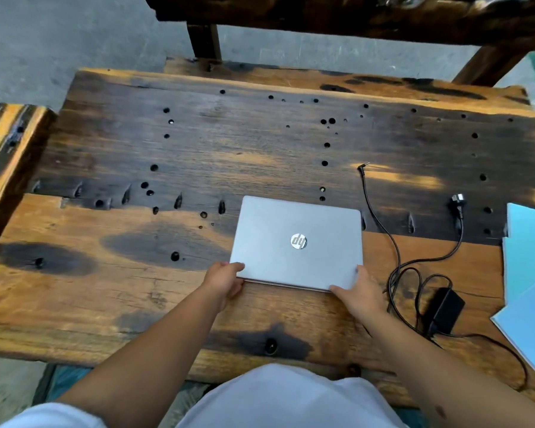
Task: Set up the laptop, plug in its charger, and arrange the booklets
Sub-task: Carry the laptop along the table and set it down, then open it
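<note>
A closed silver laptop (pixel 297 242) lies flat on the wooden table (pixel 136 288), its logo facing up. My left hand (pixel 226 278) grips the laptop's near left corner and my right hand (pixel 357 291) grips its near right corner. To the right lies the black charger brick (pixel 445 307) with its cable looped beside it. The thin barrel plug (pixel 363 166) rests beyond the laptop's right side, and the wall plug (pixel 457 202) lies farther right. Light blue booklets (pixel 525 273) are spread at the table's right edge, partly cut off by the frame.
The table top is dark, burnt-looking wood with several holes. A wooden bench (pixel 7 143) stands at the left and a heavy dark chair (pixel 352 13) stands behind the table. Grey floor (pixel 59 35) shows at the far left.
</note>
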Tool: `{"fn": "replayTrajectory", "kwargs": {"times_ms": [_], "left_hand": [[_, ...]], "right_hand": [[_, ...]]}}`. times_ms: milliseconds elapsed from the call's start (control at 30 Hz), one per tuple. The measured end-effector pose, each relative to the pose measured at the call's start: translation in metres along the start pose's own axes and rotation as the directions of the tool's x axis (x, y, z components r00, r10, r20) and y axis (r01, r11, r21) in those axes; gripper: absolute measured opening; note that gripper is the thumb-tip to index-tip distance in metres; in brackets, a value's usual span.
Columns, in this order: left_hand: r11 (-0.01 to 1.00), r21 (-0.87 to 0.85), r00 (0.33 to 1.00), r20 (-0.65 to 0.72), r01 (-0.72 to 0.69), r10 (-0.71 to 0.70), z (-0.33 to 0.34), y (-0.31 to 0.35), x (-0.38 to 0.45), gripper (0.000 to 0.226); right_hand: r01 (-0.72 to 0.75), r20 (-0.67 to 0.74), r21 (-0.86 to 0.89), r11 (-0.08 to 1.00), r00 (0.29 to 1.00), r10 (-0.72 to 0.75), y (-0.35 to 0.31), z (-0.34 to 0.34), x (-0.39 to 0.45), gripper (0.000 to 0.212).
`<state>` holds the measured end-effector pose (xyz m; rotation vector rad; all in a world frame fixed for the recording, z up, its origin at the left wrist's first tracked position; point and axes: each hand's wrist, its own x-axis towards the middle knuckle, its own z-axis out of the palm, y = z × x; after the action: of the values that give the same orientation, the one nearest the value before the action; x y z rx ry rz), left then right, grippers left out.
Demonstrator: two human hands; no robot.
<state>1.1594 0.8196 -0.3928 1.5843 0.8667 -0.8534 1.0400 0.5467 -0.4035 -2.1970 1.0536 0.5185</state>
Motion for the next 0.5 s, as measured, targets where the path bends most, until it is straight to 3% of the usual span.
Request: {"fn": "replayTrajectory", "kwargs": {"times_ms": [100, 167, 233, 333, 433, 500], "left_hand": [[0.996, -0.085, 1.0, 0.005, 0.03, -0.029, 0.0, 0.003, -0.002, 0.016], [0.992, -0.119, 0.999, 0.002, 0.049, -0.049, 0.001, 0.006, -0.003, 0.014], [0.987, -0.144, 0.998, 0.002, 0.07, -0.07, 0.003, 0.007, -0.003, 0.017], [0.979, -0.183, 0.996, 0.003, 0.089, -0.09, 0.003, 0.007, -0.001, 0.021], [0.968, -0.221, 0.993, 0.025, 0.115, -0.112, 0.0, 0.006, 0.001, 0.022], [0.961, -0.25, 0.992, 0.055, 0.123, -0.112, -0.002, 0.003, 0.003, 0.026]], "right_hand": [[0.069, -0.007, -0.185, 0.98, 0.997, -0.071, -0.006, 0.003, -0.007, 0.083], [0.205, 0.0, -0.379, 0.903, 0.975, -0.221, -0.015, 0.009, -0.011, 0.085], [0.417, 0.092, -0.509, 0.753, 0.896, -0.434, -0.03, 0.016, -0.012, 0.079], [0.654, 0.311, -0.624, 0.427, 0.709, -0.632, -0.061, 0.026, -0.006, 0.057], [0.732, 0.492, -0.668, 0.131, 0.567, -0.66, -0.081, 0.032, 0.003, 0.035], [0.747, 0.544, -0.66, 0.076, 0.545, -0.638, -0.087, 0.031, 0.007, 0.028]]}}
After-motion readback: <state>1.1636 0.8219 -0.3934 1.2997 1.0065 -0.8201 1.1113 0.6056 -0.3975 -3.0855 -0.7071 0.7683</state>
